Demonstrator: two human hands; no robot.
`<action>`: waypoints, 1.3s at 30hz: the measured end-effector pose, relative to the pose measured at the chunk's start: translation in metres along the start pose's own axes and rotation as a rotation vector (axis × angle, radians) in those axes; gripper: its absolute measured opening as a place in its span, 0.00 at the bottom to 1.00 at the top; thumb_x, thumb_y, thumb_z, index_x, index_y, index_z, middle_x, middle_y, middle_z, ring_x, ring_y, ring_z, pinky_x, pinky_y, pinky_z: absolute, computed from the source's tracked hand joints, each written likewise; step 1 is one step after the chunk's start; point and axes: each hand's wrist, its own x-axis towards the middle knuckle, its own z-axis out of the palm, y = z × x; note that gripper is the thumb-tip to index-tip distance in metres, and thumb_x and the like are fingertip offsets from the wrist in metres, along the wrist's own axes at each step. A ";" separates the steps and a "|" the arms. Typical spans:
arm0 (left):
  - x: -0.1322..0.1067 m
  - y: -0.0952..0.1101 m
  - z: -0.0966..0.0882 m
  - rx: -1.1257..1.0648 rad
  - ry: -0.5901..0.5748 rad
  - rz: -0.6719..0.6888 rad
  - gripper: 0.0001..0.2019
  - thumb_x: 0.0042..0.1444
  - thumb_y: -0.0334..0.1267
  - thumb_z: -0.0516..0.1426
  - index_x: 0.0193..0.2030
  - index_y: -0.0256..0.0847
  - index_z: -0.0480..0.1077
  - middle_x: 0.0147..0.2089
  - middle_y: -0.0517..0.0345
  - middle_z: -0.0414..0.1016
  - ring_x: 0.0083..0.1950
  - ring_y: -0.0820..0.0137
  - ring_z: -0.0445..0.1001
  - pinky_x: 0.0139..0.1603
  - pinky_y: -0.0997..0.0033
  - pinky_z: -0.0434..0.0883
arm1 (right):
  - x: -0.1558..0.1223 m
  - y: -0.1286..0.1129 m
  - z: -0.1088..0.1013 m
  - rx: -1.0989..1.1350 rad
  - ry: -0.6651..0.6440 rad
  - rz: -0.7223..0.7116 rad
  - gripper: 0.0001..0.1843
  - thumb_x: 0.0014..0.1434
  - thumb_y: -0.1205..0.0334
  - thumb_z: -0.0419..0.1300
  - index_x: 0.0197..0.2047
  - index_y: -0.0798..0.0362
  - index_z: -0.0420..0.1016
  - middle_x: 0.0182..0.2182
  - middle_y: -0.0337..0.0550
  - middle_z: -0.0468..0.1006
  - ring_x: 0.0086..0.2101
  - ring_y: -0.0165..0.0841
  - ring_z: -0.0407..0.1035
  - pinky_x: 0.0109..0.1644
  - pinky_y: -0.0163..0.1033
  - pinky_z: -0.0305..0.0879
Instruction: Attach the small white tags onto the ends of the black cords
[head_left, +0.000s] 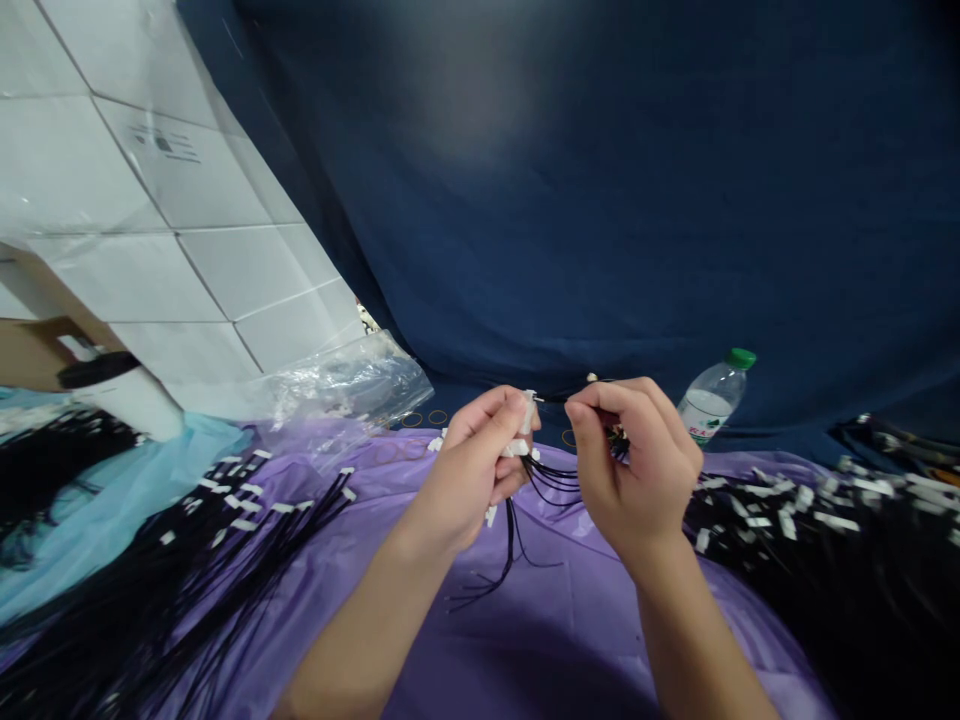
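**Wire ends and connectors held close above the desk**

From my seat I see both hands raised just over the purple sheet [540, 620] that covers the desk. My left hand [480, 455] is closed around a small cluster of white connectors [516, 447], with one of them pushed up between thumb and forefinger. My right hand [637, 465] is closed too, its fingers [589, 412] pinching the ends of the black wires [551, 475]. These wires loop across the gap between the two hands and trail down onto the sheet. The pinched ends sit just beside the raised connector, and I cannot tell whether they touch it.

To do this well, I would judge that the pinch should stay close to the wire tip so it does not bend. The left hand should hold the connector steady with its opening turned toward the right hand. The hanging strands are best kept clear of the loose ones below, or they may snag.

A large spread of black wire bundles [225, 540] with white tags lies on my left, and another heap [810, 520] on my right. A water bottle [712, 400] stands behind the right hand. A clear plastic bag [352, 385] lies near the white cartons [150, 200].
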 end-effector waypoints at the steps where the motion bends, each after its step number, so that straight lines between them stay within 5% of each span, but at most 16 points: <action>1: -0.001 0.000 0.000 0.004 -0.002 0.000 0.14 0.57 0.47 0.58 0.29 0.38 0.65 0.22 0.68 0.54 0.17 0.85 0.44 0.12 0.88 0.47 | 0.000 0.000 0.001 0.003 -0.009 0.004 0.06 0.61 0.73 0.58 0.35 0.52 0.68 0.28 0.37 0.73 0.28 0.28 0.66 0.32 0.35 0.64; 26: -0.005 0.000 0.001 0.059 -0.123 0.054 0.13 0.61 0.46 0.56 0.30 0.40 0.63 0.21 0.69 0.51 0.17 0.85 0.44 0.14 0.87 0.47 | -0.004 -0.002 0.004 -0.032 0.015 -0.030 0.06 0.60 0.71 0.60 0.36 0.50 0.70 0.28 0.38 0.74 0.29 0.29 0.69 0.33 0.36 0.68; 29: -0.001 -0.001 0.000 0.063 -0.032 0.069 0.13 0.59 0.46 0.58 0.31 0.39 0.65 0.21 0.69 0.54 0.16 0.85 0.46 0.13 0.86 0.47 | -0.002 -0.003 0.001 -0.069 0.006 -0.017 0.07 0.58 0.70 0.62 0.39 0.50 0.71 0.31 0.40 0.74 0.30 0.30 0.69 0.34 0.37 0.68; 33: 0.015 -0.004 -0.011 -0.012 0.233 0.191 0.14 0.56 0.47 0.60 0.31 0.38 0.67 0.19 0.70 0.53 0.15 0.85 0.48 0.13 0.85 0.49 | 0.002 -0.015 -0.011 -0.166 0.167 -0.038 0.15 0.54 0.70 0.66 0.45 0.51 0.71 0.36 0.46 0.75 0.36 0.36 0.70 0.40 0.42 0.70; 35: 0.023 -0.005 -0.018 -0.062 0.337 0.248 0.15 0.55 0.49 0.60 0.31 0.38 0.66 0.17 0.71 0.52 0.14 0.84 0.50 0.14 0.84 0.52 | 0.001 -0.023 -0.016 -0.074 0.073 0.003 0.10 0.56 0.72 0.64 0.40 0.51 0.73 0.33 0.44 0.76 0.34 0.34 0.71 0.39 0.39 0.69; 39: 0.030 -0.007 -0.022 -0.132 0.429 0.292 0.16 0.54 0.50 0.60 0.32 0.39 0.65 0.16 0.71 0.55 0.16 0.80 0.60 0.19 0.81 0.60 | -0.009 -0.028 -0.005 0.073 -0.454 0.265 0.03 0.62 0.65 0.59 0.37 0.52 0.74 0.30 0.41 0.77 0.30 0.32 0.73 0.33 0.35 0.67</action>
